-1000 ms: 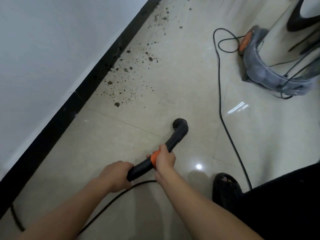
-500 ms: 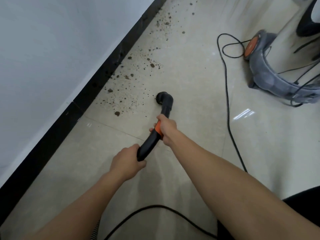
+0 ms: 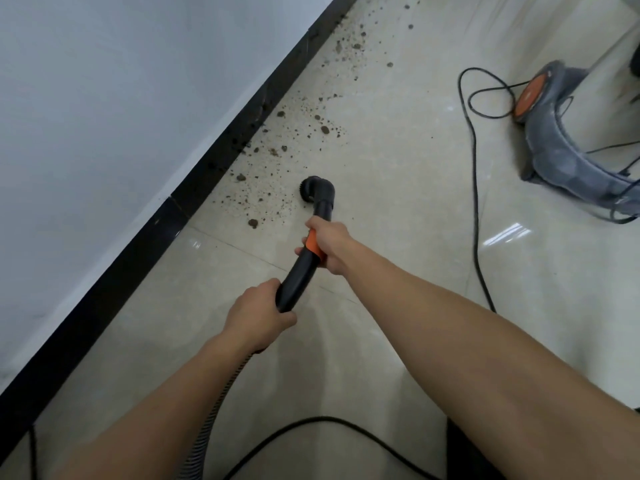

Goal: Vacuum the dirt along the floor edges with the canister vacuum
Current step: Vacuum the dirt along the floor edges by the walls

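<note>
Black vac wand [image 3: 300, 274], round brush head down at the right edge of the dirt [image 3: 266, 199] strewn along the black baseboard [image 3: 207, 168]. Right hand [image 3: 329, 245] grips its orange collar; left hand [image 3: 258, 315] grips the near end, ribbed hose [image 3: 221, 403] trailing back. Grey canister vacuum [image 3: 554, 157] far right, black cord [image 3: 476, 202] between it & the wand.

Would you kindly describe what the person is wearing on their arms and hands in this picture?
The left hand and right hand are ungloved. The left forearm and right forearm are bare, with no sleeve in view. No watch, bracelet or ring shows.
</note>
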### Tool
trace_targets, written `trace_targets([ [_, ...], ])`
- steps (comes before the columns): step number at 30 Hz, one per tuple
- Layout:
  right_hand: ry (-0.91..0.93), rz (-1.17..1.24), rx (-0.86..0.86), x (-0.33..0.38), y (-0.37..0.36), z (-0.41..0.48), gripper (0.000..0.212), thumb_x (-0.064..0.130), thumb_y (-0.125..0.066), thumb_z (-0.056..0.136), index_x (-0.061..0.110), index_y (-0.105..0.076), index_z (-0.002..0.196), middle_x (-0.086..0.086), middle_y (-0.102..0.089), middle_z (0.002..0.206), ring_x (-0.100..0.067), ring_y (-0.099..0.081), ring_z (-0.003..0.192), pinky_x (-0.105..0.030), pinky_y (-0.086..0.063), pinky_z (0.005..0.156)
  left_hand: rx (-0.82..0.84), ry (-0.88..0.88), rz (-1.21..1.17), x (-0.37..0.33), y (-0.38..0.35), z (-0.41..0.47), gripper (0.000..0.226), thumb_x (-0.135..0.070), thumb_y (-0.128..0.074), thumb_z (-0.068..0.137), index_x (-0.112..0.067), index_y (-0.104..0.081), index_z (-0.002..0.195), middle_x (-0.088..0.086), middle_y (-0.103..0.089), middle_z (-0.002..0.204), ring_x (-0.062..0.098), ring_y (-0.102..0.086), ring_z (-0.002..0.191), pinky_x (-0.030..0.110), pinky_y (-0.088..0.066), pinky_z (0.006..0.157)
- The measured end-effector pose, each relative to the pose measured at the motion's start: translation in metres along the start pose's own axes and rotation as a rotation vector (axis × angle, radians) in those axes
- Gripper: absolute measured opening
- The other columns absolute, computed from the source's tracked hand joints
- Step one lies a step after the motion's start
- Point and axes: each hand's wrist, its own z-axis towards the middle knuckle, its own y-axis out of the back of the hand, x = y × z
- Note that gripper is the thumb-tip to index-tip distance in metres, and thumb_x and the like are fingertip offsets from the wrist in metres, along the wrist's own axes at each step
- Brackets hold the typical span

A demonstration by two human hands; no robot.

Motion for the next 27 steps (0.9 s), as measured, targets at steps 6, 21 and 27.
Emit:
trace_targets([
  [6, -0.011, 0.182, -0.248, -0.046, 0.043, -0.023, 0.014, 0.02, -0.055, 0.098, 0.013, -0.047, 0.088, -0.008, -0.058, 0.073, -0.024, -0.063, 0.053, -0.033, -0.056, 0.059, 0.185, -0.14, 0.108, -0.007, -0.012, -0.011, 0.026, -0.032, -0.069, 0.071, -0.029, -0.046, 0.084, -0.004, -0.056, 0.082, 0.017, -0.056, 0.071, 0.027, -0.036, 0.056],
  [21, -0.03, 0.211, -0.156, -0.121, -0.018, -0.05, 0.012, 0.017, -0.054, 0.095, 0.006, -0.051, 0.1, -0.008, -0.054, 0.069, -0.03, -0.062, 0.063, -0.03, -0.055, 0.054, 0.362, -0.048, 0.361, 0.053, -0.001, -0.053, 0.043, -0.035, -0.072, 0.065, -0.03, -0.055, 0.104, -0.006, -0.056, 0.092, 0.016, -0.058, 0.084, 0.026, -0.042, 0.066],
  [27, 0.013, 0.149, -0.061, -0.074, -0.044, -0.031, 0.013, 0.018, -0.054, 0.096, 0.008, -0.049, 0.09, -0.008, -0.053, 0.069, -0.025, -0.059, 0.052, -0.031, -0.052, 0.058, 0.081, 0.009, 0.116, 0.068, 0.012, -0.054, 0.036, -0.046, -0.072, 0.07, -0.027, -0.05, 0.091, -0.004, -0.059, 0.084, 0.016, -0.058, 0.076, 0.03, -0.047, 0.064],
])
